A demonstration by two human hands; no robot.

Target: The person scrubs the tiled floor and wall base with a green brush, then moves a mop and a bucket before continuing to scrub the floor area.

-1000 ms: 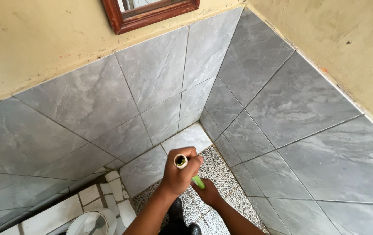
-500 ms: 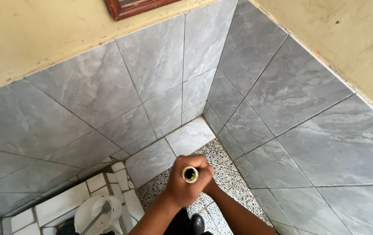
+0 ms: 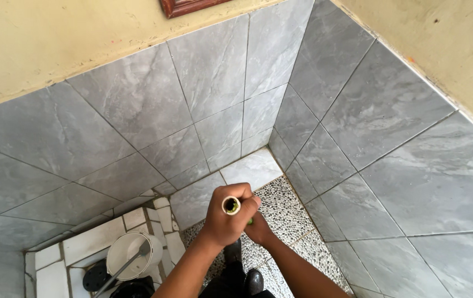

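I look straight down a hollow pale stick handle (image 3: pixel 231 205) with a green shaft below it. My left hand (image 3: pixel 222 221) is wrapped around the handle's top end. Just below and to the right, my right hand (image 3: pixel 259 227) grips the green part, mostly hidden behind the left hand. The lower end of the stick is out of sight behind my hands, over the pebble-patterned floor (image 3: pixel 286 212) in the corner of grey tiled walls.
Grey marbled wall tiles (image 3: pixel 203 88) meet in a corner ahead. At lower left a white bucket (image 3: pixel 131 255) with a stick in it stands on white tiles next to a dark round drain cover (image 3: pixel 94 277). My dark shoes (image 3: pixel 244 276) show below. A wooden frame (image 3: pixel 186 5) hangs above.
The view has shifted slightly, showing more of the bucket and floor at lower left. My hands stayed on the handle, whose top moved a little left and up.
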